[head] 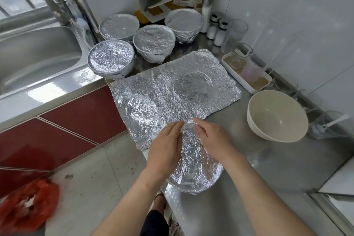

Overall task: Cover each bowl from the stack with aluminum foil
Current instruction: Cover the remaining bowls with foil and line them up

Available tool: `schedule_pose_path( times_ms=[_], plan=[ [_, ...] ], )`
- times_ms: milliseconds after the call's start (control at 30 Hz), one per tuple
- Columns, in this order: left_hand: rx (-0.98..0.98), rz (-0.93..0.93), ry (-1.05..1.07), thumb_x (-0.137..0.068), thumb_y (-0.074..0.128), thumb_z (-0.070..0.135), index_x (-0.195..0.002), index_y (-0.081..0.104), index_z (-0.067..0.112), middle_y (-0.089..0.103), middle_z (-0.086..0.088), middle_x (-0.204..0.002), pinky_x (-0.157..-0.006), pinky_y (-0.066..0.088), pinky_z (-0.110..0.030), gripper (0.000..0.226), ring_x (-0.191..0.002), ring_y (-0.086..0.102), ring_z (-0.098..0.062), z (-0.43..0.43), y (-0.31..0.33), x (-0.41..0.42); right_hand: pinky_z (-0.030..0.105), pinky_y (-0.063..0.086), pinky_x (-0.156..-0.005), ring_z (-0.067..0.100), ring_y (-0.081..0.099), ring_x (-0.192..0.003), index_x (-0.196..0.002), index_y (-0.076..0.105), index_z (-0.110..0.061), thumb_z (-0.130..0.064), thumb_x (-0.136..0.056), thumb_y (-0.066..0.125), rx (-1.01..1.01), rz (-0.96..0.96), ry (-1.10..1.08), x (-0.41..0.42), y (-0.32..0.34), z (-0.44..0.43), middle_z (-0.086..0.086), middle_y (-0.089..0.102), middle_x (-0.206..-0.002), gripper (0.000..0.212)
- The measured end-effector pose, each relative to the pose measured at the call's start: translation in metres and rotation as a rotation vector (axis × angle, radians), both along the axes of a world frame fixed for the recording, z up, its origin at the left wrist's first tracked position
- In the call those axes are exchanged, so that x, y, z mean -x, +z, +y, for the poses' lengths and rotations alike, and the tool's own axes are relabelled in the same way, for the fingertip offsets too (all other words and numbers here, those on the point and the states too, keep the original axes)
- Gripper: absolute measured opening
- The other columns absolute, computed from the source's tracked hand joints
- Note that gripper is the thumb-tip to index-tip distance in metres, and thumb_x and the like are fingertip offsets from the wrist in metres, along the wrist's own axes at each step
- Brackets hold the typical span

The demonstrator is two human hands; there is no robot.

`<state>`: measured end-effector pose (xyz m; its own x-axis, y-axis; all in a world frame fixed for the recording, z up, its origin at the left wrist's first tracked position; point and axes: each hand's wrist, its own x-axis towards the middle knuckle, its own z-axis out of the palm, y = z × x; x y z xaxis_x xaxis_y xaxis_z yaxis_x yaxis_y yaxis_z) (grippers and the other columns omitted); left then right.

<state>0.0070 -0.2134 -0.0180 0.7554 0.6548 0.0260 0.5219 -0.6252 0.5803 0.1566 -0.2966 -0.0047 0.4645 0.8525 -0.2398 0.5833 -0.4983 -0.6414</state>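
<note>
In the lower middle of the frame I have both hands on a foil-wrapped bowl [193, 165] that sits on the steel counter [268, 168] near its front edge. My left hand [164, 145] lies along the bowl's left side with the fingers curled onto the foil, and my right hand [212, 140] presses on the upper right of it; the fingertips of both meet at a small crumpled fold at the far rim, pinching the foil there. Neither hand is spread flat, both are closed lightly around the foil-covered rim. Just beyond the hands, in the centre of the frame, a large loose foil sheet [172, 90] lies flat on the counter, wrinkled and carrying round impressions. Above it, in the upper middle, four covered bowls [153, 41] stand in a cluster close to each other, beside the sink [38, 57] at the upper left. At the right of the frame one bare white bowl [275, 115] stands upright and uncovered, well apart from the one I hold. Behind it, along the wall, a white tray [247, 82] holds glass cups, and salt shakers [218, 28] stand further up. A red plastic bag [26, 203] lies on the floor at the lower left.
</note>
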Motion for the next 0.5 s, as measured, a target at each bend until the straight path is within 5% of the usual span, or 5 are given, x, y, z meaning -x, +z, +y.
schedule_pose_path(
  times_ms=[100, 300, 500],
  plan=[
    [0.007, 0.001, -0.003, -0.103, 0.045, 0.021, -0.142, 0.049, 0.014, 0.053, -0.003, -0.142, -0.102, 0.042, -0.033, 0.040, -0.128, 0.051, -0.023, 0.000, 0.000, 0.000, 0.043, 0.051, -0.085, 0.027, 0.064, -0.100, -0.128, 0.059, -0.020, -0.026, -0.101, 0.045, -0.020, 0.013, -0.049, 0.001, -0.002, 0.001, 0.009, 0.069, -0.112, 0.031],
    [0.008, 0.001, -0.039, -0.103, 0.045, 0.022, -0.142, 0.049, 0.015, 0.054, -0.002, -0.142, -0.103, 0.042, -0.033, 0.040, -0.127, 0.052, -0.022, 0.001, 0.000, -0.001, 0.039, 0.052, -0.080, 0.023, 0.064, -0.092, -0.120, 0.067, -0.019, -0.022, -0.100, 0.049, -0.058, 0.069, -0.110, 0.004, 0.002, -0.004, 0.004, 0.071, -0.102, 0.027],
    [-0.012, -0.046, -0.062, -0.103, 0.045, 0.023, -0.142, 0.049, 0.017, 0.052, -0.002, -0.144, -0.108, 0.041, -0.038, 0.040, -0.134, 0.046, -0.022, 0.003, 0.010, 0.000, 0.002, 0.038, -0.064, 0.003, 0.058, -0.074, -0.110, 0.070, -0.012, -0.011, -0.099, 0.050, -0.208, 0.127, -0.408, 0.016, 0.006, -0.030, -0.011, 0.064, -0.087, 0.023]
  ],
)
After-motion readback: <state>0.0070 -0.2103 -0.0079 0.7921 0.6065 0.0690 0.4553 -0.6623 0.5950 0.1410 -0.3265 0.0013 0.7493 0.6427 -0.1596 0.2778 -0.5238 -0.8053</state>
